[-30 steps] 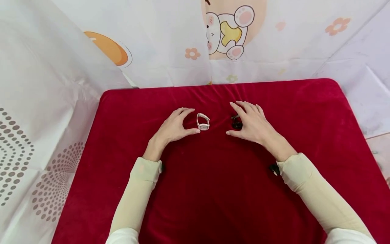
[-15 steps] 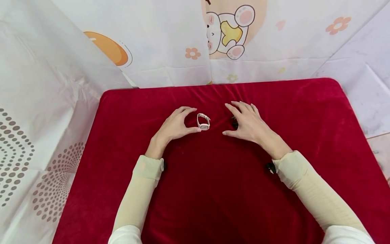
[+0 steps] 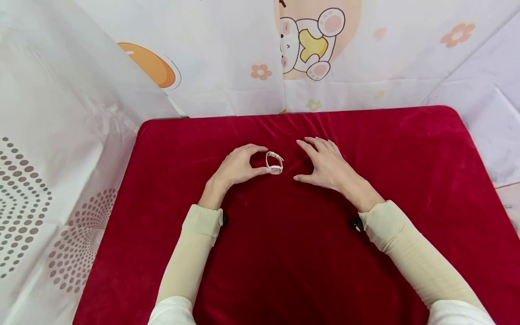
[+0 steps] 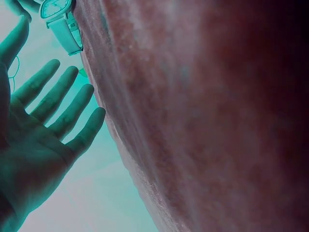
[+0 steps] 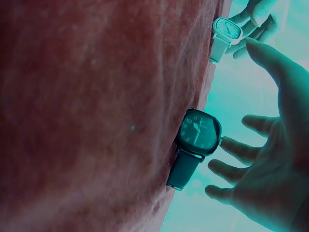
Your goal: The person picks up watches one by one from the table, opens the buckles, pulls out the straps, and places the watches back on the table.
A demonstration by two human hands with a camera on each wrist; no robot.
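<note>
A small white watch (image 3: 274, 163) stands on its strap on the red cloth (image 3: 284, 253). My left hand (image 3: 262, 159) curves around its left side, thumb tip touching the watch face and index finger arched behind it. In the left wrist view the left hand (image 4: 38, 46) has straight, spread fingers and the white watch (image 4: 59, 14) lies just beyond them. My right hand (image 3: 302, 160) hovers flat with spread fingers and hides a black watch in the head view. The right wrist view shows that black watch (image 5: 199, 131) lying on the cloth under the right hand (image 5: 256, 106).
The red cloth covers a padded table with rounded far corners (image 3: 451, 113). White printed sheets with a cartoon bear (image 3: 308, 45) and dots (image 3: 24, 189) hang behind and at the left. Both forearms wear beige sleeves (image 3: 195, 253).
My right hand has slid left and now covers the black watch that showed beside it. My left thumb and index finger have drawn closer around the white watch.
</note>
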